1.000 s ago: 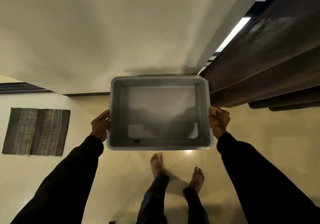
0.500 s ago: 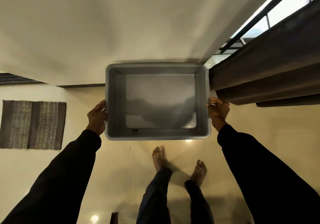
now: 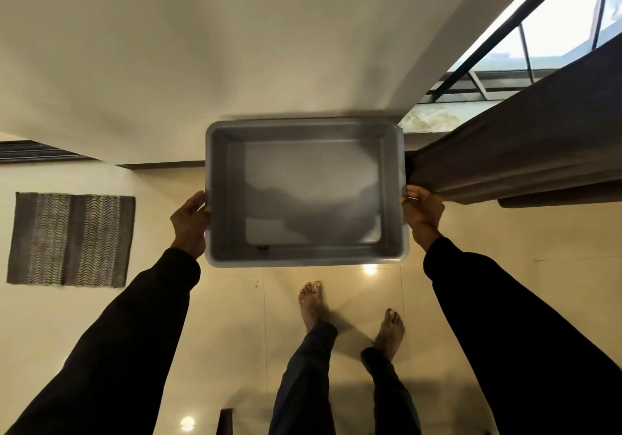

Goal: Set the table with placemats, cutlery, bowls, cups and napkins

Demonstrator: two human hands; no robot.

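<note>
Head view: the left hand (image 3: 190,224) and right hand (image 3: 422,214) are gripping opposite side rims of an empty grey rectangular plastic tub (image 3: 303,182), holding it level, centre, over the glossy cream tiled floor (image 3: 235,333). No tableware is showing. Matching both grips is likely preventing tilt.

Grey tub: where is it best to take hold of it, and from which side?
Grip the grey tub by the rim at its two short ends, one hand from each side, as the left hand and right hand do. It is wide and open-topped; the out-turned rim offers a ledge.
</note>
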